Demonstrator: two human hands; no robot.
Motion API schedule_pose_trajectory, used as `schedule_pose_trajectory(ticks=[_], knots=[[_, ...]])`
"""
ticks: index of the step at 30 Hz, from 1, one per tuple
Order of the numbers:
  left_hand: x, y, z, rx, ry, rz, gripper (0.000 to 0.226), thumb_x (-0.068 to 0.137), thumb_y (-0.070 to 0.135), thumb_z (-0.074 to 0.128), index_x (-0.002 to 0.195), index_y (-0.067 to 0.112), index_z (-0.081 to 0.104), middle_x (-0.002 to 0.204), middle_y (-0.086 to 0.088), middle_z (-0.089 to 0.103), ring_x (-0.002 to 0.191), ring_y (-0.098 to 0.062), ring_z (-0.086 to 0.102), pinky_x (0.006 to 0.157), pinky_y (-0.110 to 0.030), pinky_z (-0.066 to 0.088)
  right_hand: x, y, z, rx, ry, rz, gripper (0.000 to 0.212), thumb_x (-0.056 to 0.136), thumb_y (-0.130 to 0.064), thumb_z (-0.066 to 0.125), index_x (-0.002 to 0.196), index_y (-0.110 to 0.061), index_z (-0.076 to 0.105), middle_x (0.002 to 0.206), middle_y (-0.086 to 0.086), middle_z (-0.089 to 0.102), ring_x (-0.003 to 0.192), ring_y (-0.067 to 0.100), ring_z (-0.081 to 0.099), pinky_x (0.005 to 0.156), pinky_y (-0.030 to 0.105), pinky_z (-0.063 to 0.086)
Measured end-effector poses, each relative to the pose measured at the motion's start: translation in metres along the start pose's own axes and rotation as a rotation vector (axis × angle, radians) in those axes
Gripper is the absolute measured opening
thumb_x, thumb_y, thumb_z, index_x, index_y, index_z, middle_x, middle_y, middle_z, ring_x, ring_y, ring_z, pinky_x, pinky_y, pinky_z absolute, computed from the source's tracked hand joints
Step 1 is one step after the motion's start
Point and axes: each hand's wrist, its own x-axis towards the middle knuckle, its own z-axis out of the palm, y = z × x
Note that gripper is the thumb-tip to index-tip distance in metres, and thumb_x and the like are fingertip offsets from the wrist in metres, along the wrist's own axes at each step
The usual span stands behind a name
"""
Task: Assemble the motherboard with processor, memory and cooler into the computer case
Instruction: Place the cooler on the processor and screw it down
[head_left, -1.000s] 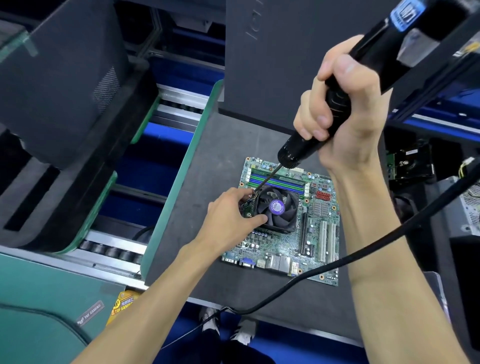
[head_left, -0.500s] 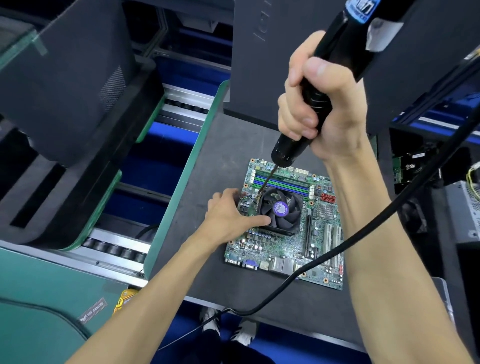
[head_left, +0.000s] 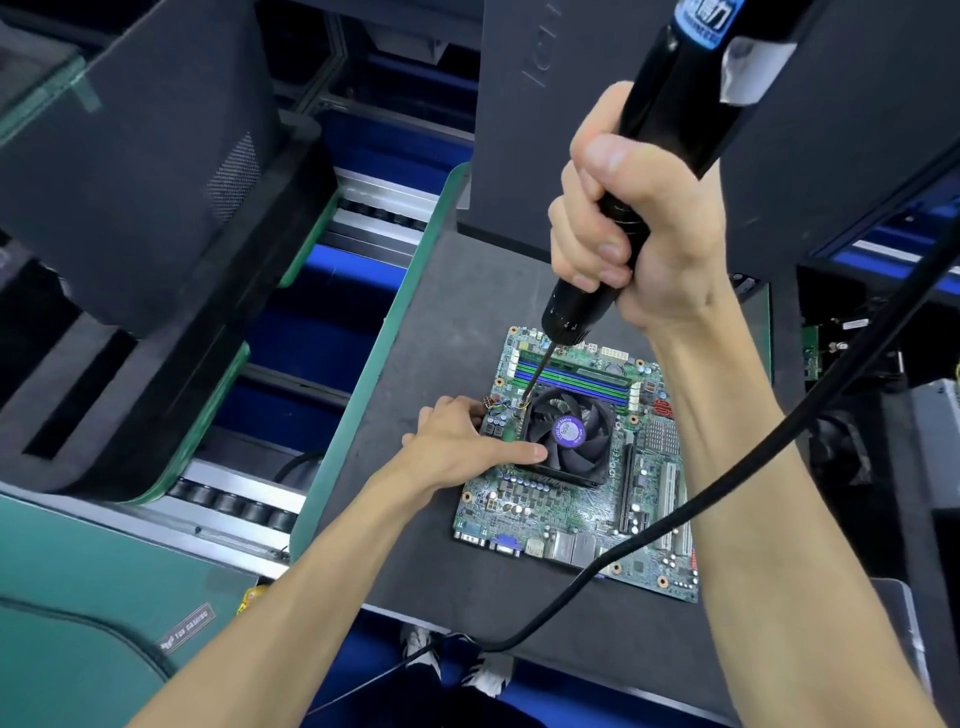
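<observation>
Two bare hands work over the motherboard. The right hand is wrapped tightly around a black electric screwdriver, and its thin bit comes down at a slant to the far left corner of the cooler. The left hand lies on the left side of the board with the fingers mostly straight; the thumb presses on the near left edge of the cooler frame, and the other fingers rest on the board edge, holding nothing. The cooler, with its black fan, sits on the board, and the memory stands in the slots just behind it. The board lies flat on a dark grey tray with a green rim. A black cable crosses above the board. A dark computer case stands upright on the tray behind the board.
</observation>
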Motion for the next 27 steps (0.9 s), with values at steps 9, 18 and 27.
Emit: schedule_pose_trajectory(ticks=[9,18,27], knots=[[0.0,-0.001,0.0,0.005,0.009,0.014,0.102,0.058,0.07,0.082,0.14,0.02,0.045,0.131,0.005,0.044,0.134,-0.018,0.036,0.115,-0.046,0.033,-0.003,-0.001,0.003,-0.03,0.029,-0.024,0.012,0.078,-0.016,0.056,0.07,-0.01,0.051,0.041,-0.004,0.034,0.029,0.014,0.024,0.044,0.02,0.029],[-0.006,0.012,0.009,0.272,0.176,0.2,0.105,0.07,0.061,0.077,0.153,0.025,0.024,0.15,0.002,0.029,0.141,-0.019,0.025,0.114,-0.043,0.02,-0.021,-0.04,-0.021,-0.048,0.128,-0.193,0.012,0.086,-0.02,0.052,0.081,-0.01,0.05,0.043,-0.005,0.035,0.03,0.013,0.025,0.044,0.02,0.029],[-0.021,0.048,0.055,0.276,0.378,0.815,0.057,0.086,0.041,0.064,0.138,0.022,0.053,0.142,0.007,0.044,0.133,-0.012,0.035,0.114,-0.022,0.012,-0.072,-0.056,-0.058,-0.091,0.328,-0.222,0.012,0.083,-0.02,0.05,0.079,-0.011,0.045,0.042,-0.004,0.033,0.03,0.013,0.023,0.043,0.019,0.027]])
